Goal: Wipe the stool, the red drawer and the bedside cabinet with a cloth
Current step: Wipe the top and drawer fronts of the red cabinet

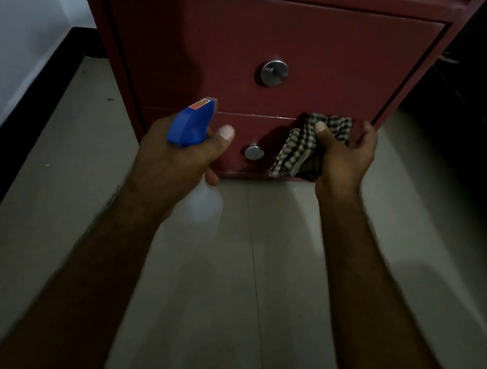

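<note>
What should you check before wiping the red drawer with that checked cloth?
1. Grip on the cloth: ok, the right hand pinches it.
2. Grip on the spray bottle: ok, the left hand holds it.
3. Lower drawer pushed in: ok, it looks closed.
4. Upper drawer pushed in: ok, it looks closed.
5. Cloth touching the lower drawer: cannot tell.
6. Drawer front wet with spray: cannot tell, too dark.

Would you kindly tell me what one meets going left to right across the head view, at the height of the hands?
From the left: skirting → spray bottle → lower knob → cloth.
</note>
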The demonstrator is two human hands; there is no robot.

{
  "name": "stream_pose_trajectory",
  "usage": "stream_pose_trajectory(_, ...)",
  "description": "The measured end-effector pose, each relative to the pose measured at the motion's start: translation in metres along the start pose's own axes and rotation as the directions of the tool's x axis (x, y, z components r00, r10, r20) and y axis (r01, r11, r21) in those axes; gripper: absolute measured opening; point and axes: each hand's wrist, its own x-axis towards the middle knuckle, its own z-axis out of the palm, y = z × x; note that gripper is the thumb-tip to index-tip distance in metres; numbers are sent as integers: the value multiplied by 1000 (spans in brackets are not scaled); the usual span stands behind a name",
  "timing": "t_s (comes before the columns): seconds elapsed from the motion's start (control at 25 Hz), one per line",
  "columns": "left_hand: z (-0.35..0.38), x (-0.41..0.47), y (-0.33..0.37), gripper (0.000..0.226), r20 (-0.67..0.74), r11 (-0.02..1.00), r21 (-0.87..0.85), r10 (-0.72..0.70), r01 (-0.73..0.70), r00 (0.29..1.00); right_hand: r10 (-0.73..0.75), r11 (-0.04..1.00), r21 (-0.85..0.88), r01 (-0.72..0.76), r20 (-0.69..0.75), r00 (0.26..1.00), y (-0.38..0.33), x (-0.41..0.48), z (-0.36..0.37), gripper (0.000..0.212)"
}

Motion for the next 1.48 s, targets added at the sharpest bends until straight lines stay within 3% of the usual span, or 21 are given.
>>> stream_pose_trajectory(0.2, 11, -4, -29, 28, 73, 996, 5, -88, 88, 993, 194, 980, 46, -196, 30, 980, 36, -12, -6, 51)
stream_pose_trajectory(0.28, 17, -5, -39, 26, 102, 993, 18, -118, 116, 988, 217, 976, 22, -218, 43, 975, 45, -13, -4, 49)
stream_pose_trajectory(0.44, 27, -8, -59, 31, 163, 984, 34, -178, 175, 970, 252, 967, 14, -253, 39, 967, 58, -13, -7, 50)
stream_pose_trajectory(0.72, 42, -9, -78, 29, 180, 973, 9, -227, 229, 957, 197, 964, -192, -181, 66, 978, 82, -15, -13, 81)
stream_pose_trajectory(0.88, 45, -7, -81, 31, 146, 958, 74, -285, 277, 947, 124, 956, -279, -90, 105, 987, 90, -22, -8, 97)
stream_pose_trajectory(1.16, 43, -8, -78, 28, 166, 969, 50, -248, 243, 955, -107, 918, -356, 175, 202, 974, 96, -29, 9, 83)
stream_pose_trajectory(1.24, 42, -8, -77, 28, 158, 969, 37, -247, 244, 956, -250, 847, -411, 337, 251, 935, 98, -33, 21, 90)
stream_pose_trajectory(1.36, 39, -10, -75, 23, 163, 966, -37, -246, 255, 955, -447, 668, -482, 567, 348, 824, 101, -37, 38, 85)
stream_pose_trajectory(1.48, 33, -11, -72, 23, 157, 970, -53, -226, 237, 961, -563, 563, -458, 688, 397, 725, 98, -34, 44, 80)
